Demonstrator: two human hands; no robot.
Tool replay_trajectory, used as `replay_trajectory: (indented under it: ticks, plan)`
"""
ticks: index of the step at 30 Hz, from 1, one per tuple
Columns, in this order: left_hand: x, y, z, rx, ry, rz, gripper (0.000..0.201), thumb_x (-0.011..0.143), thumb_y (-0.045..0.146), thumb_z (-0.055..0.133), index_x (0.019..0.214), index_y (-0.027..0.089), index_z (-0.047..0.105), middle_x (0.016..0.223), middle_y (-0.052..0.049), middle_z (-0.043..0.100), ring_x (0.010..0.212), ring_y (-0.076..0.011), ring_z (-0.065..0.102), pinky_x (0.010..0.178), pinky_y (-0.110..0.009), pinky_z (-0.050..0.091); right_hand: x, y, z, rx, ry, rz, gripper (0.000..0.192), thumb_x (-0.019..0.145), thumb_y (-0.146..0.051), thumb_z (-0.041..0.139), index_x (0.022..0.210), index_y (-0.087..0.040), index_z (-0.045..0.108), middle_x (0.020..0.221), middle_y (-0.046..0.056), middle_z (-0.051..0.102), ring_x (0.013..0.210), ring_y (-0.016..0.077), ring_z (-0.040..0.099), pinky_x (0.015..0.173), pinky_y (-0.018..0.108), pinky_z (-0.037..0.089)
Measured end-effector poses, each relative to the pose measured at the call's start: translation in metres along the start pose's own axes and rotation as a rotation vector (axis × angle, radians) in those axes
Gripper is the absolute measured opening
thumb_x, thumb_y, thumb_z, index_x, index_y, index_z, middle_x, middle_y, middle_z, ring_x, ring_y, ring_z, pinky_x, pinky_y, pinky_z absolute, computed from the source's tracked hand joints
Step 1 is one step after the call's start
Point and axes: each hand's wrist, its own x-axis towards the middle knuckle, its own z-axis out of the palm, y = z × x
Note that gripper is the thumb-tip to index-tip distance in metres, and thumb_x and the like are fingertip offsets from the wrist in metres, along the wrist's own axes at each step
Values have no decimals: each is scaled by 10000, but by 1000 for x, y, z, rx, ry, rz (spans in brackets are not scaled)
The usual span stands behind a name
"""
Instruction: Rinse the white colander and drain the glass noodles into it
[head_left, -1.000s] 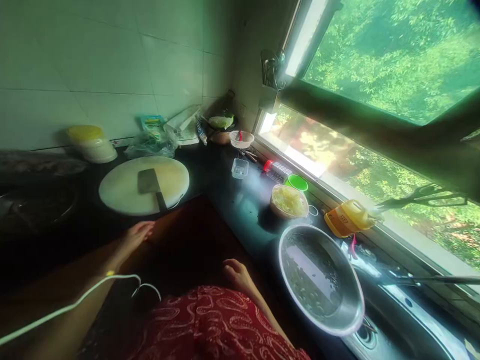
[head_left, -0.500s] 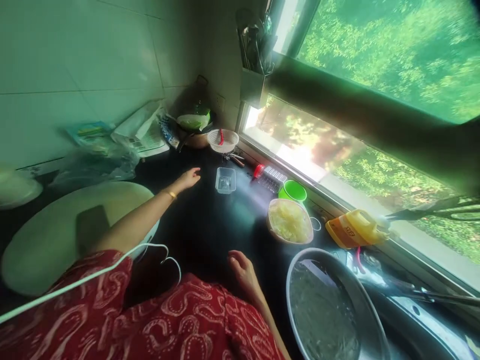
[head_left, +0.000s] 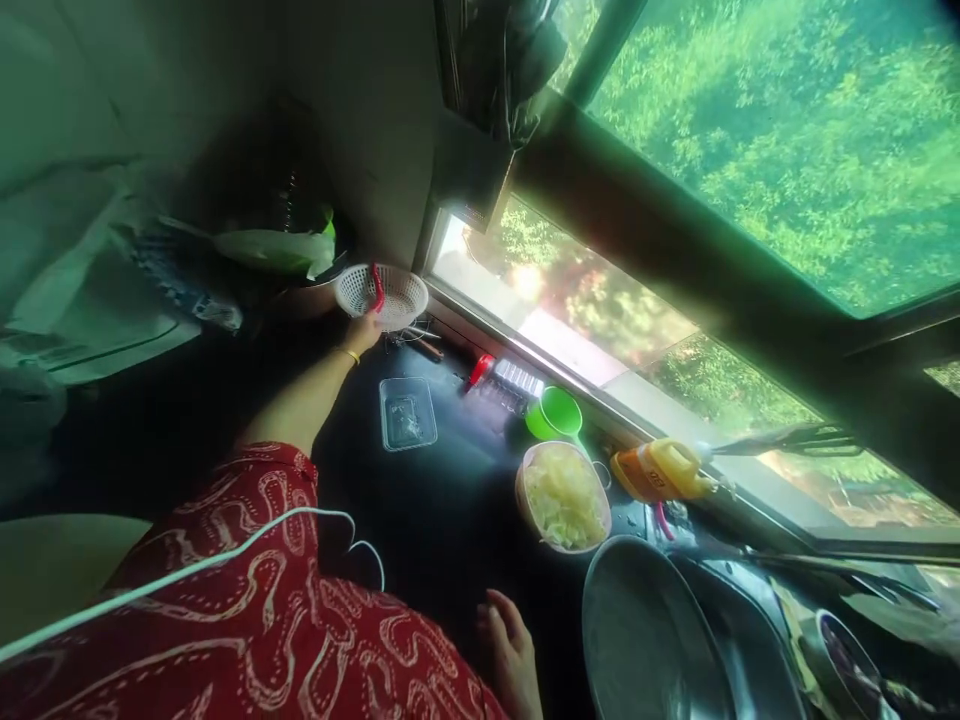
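My L hand (head_left: 364, 332) is at the near L edge of the white basket (head_left: 405, 297), far corner of the bench (head_left: 450, 520), arm stretched out. Fingertips meet the lower end of the red chilli (head_left: 377, 288), which lies in the basket, tilted up against its far side. Can't tell if the fingers are clamped on chilli, on rim, or just resting; too small & partly hidden. Yellow band (head_left: 350, 356) on that wrist.

R hand (head_left: 511, 650) is low, nr my front, w/ nothing in it: fingers loosely bent, thumb apart from them.

Just R of the basket: a wood-handled tool (head_left: 425, 347). Nearer me, the clear tray (head_left: 397, 428), well apart from both hands. R of that, along the window side: red-capped bottle (head_left: 514, 385) on its side, green cup (head_left: 559, 410) just beside, then pale bowl (head_left: 525, 507) w/ yellowish shreds (head_left: 566, 495). Yellow jug (head_left: 660, 470) stands further R, nr the window; big metal basin (head_left: 645, 630) is R of my R hand. White cord (head_left: 187, 565) crosses in front of my red patterned sleeve (head_left: 262, 510).
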Motion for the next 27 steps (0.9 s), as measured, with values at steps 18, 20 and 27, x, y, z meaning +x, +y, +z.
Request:
replay_trajectory:
  ticks: [18, 20, 27]
  plan:
    - [-241, 43, -58, 58, -976, 653, 429, 975, 348, 476, 1392, 246, 494, 991, -30, 701, 815, -133, 659, 755, -214, 499, 30, -109, 106, 422, -144, 224, 410, 627, -264, 701, 990, -155, 546, 761, 18, 662, 590, 158, 632, 439, 244, 536]
    - [-234, 70, -67, 149, -1038, 598, 545, 969, 340, 504, 1490, 259, 365, 996, -18, 701, 810, -129, 657, 741, -209, 484, 22, -101, 106, 385, -97, 217, 403, 609, -251, 687, 970, -154, 536, 722, 10, 652, 579, 160, 628, 453, 263, 548]
    - [-248, 110, 2, 601, -943, 978, 264, 816, 351, 726, 942, 122, 684, 959, -106, 684, 913, -267, 629, 762, -339, 445, 6, -107, 120, 331, -134, 141, 507, 565, -302, 684, 1021, -144, 529, 796, 30, 663, 617, 165, 627, 468, 270, 547]
